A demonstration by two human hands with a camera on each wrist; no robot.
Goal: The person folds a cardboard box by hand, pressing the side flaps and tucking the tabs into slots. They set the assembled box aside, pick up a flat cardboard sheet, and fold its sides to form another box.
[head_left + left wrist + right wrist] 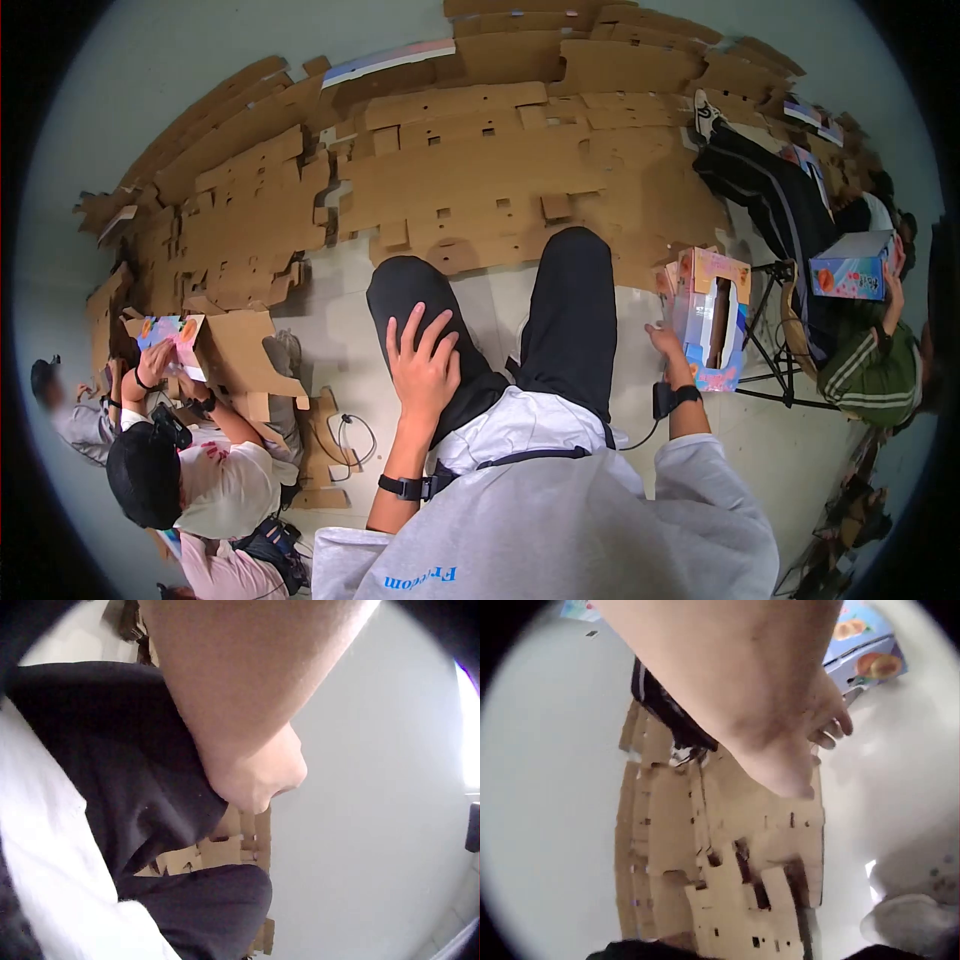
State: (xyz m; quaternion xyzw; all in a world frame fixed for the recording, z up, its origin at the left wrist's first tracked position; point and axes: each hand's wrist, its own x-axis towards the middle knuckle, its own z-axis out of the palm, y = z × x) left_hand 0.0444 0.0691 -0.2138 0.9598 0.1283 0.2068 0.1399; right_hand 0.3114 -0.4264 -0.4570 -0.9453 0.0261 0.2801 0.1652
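Observation:
My left hand [422, 368] rests on the left thigh of my black trousers, fingers straight and spread, with nothing in it. In the left wrist view the same hand [259, 772] lies over the dark cloth, its fingers mostly hidden behind the wrist. Low beside the left side of a printed carton [698, 300] is my right hand [663, 341]. The carton is pink and blue with fruit pictures and has a long dark slot in its upper face. From the right wrist, the hand [821, 724] shows loosely bent fingers close to the carton's blue side [870, 656], gripping nothing.
Flattened brown cardboard [470, 170] covers the floor ahead, up to the wall. At left, a person in a black cap [145, 475] handles a printed box [170, 335]. A person in green [875, 375] at right holds another box [850, 272], near a black metal stand [770, 350].

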